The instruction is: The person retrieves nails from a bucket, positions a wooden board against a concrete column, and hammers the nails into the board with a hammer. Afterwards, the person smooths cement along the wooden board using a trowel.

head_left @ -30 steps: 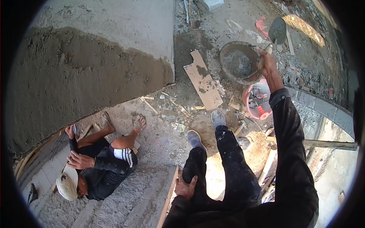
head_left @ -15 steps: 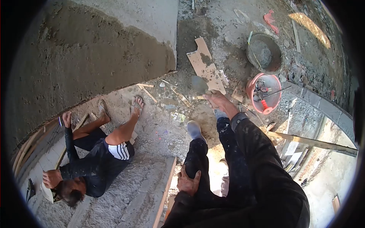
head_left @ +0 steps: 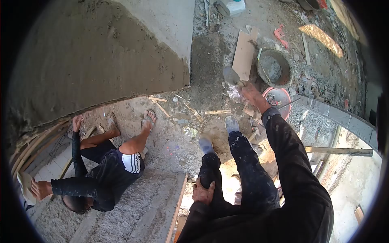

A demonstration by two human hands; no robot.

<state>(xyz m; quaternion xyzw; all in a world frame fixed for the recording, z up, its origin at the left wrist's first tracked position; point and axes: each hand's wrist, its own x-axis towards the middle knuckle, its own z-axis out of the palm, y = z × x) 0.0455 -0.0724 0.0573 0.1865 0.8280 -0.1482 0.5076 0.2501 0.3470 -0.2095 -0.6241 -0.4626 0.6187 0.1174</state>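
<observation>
My right hand (head_left: 252,95) is closed round the handle of a trowel (head_left: 231,75), its grey blade pointing to the upper left. The blade lies close to the lower left edge of a pale board (head_left: 244,53) on the ground; whether they touch I cannot tell. Beneath my right forearm stands a pink bucket (head_left: 279,95), partly hidden. My left hand (head_left: 203,192) rests on my left knee with its fingers spread, holding nothing.
A co-worker (head_left: 107,178) sits at the left, one hand on a pale hat (head_left: 26,188). Above them is a wet mortar surface (head_left: 101,52). A dark tub (head_left: 274,67) stands beyond the pink bucket. Wood scraps (head_left: 217,112) litter the ground; a plank (head_left: 339,151) lies right.
My right hand and the trowel have moved up and right. The board has shifted the same way and turned, with less mortar showing on it. The co-worker's hat has moved away from their head.
</observation>
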